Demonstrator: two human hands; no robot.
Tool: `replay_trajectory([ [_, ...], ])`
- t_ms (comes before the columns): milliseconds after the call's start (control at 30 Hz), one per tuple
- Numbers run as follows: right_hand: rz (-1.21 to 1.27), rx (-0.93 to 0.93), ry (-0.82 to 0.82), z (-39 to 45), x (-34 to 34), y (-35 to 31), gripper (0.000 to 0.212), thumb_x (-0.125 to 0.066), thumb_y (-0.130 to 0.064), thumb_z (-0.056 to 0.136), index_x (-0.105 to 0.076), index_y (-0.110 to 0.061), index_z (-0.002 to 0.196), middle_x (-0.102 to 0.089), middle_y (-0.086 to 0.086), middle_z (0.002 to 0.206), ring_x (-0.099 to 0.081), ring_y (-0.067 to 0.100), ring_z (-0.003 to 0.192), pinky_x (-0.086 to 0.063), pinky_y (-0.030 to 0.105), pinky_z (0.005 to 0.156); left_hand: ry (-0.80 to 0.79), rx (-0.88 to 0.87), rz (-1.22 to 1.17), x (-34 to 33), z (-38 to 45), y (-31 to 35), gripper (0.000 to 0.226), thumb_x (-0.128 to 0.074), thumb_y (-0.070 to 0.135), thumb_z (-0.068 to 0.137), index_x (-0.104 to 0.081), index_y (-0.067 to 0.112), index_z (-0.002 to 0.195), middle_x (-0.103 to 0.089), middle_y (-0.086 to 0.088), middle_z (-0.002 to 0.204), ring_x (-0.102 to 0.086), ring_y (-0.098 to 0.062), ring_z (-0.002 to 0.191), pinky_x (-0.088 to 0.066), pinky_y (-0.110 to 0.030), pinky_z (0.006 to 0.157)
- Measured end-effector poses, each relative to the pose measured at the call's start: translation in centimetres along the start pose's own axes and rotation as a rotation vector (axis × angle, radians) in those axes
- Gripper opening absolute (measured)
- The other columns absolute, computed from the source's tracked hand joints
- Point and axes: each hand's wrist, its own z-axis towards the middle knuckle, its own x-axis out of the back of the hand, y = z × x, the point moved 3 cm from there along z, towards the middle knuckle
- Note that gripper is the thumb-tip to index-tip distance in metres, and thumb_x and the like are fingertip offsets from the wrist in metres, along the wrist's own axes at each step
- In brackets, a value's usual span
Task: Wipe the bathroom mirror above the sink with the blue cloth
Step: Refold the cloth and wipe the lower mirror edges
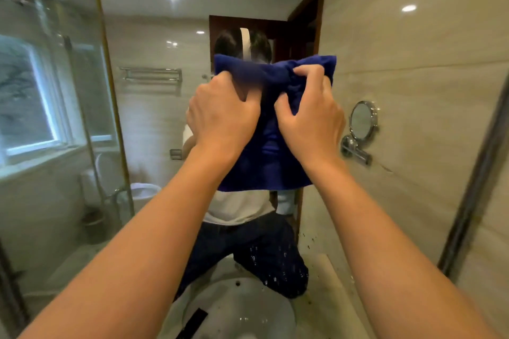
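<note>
Both hands hold the blue cloth [271, 151] up in front of the mirror [154, 124].
Left hand [220, 115] grips its left part, fingers curled; right hand [308, 115] bunches the cloth between its fingers. Wiping seems not begun; next, press it flat on the glass.

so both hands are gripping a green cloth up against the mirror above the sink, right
Not quite: the cloth is blue, not green. The head view shows the left hand and the right hand both gripping it, fingers bunching the fabric, held up at the mirror above the sink.
</note>
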Motion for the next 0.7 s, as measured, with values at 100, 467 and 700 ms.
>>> replay_trajectory([
  [100, -0.018, 0.035, 0.001, -1.9, -0.4, 1.0, 0.027, -0.053, -0.031, 0.091, -0.048, -0.019, 0.115, -0.059, 0.003, 0.099, -0.061, 0.021, 0.074, -0.047, 0.033, 0.057, 0.013, -0.044, 0.021, -0.5, -1.5, -0.6, 0.034, -0.054, 0.054, 0.087, -0.056, 0.020, 0.081, -0.065, 0.001, 0.080, -0.059, -0.024, 0.078, -0.036, -0.033, 0.064],
  [467, -0.060, -0.077, -0.087, -8.6, 0.3, 5.2, 0.023, -0.049, -0.025, 0.091, -0.045, -0.019, 0.114, -0.060, 0.008, 0.097, -0.062, 0.029, 0.079, -0.048, 0.036, 0.062, -0.168, -0.121, 0.048, -3.7, -7.3, -1.0, 0.030, -0.057, 0.047, 0.087, -0.048, 0.021, 0.075, -0.063, -0.006, 0.083, -0.060, -0.034, 0.082, -0.041, -0.037, 0.066],
  [700, -0.116, -0.125, -0.015, 1.1, 4.7, 7.4, 0.027, -0.047, -0.026, 0.098, -0.044, -0.011, 0.121, -0.060, 0.008, 0.118, -0.061, 0.031, 0.093, -0.026, 0.029, 0.062, -0.059, -0.282, 0.093, -4.6, -0.3, 8.2, 0.029, -0.052, 0.049, 0.092, -0.057, 0.020, 0.097, -0.057, 0.002, 0.086, -0.050, -0.017, 0.077, -0.036, -0.033, 0.068],
])
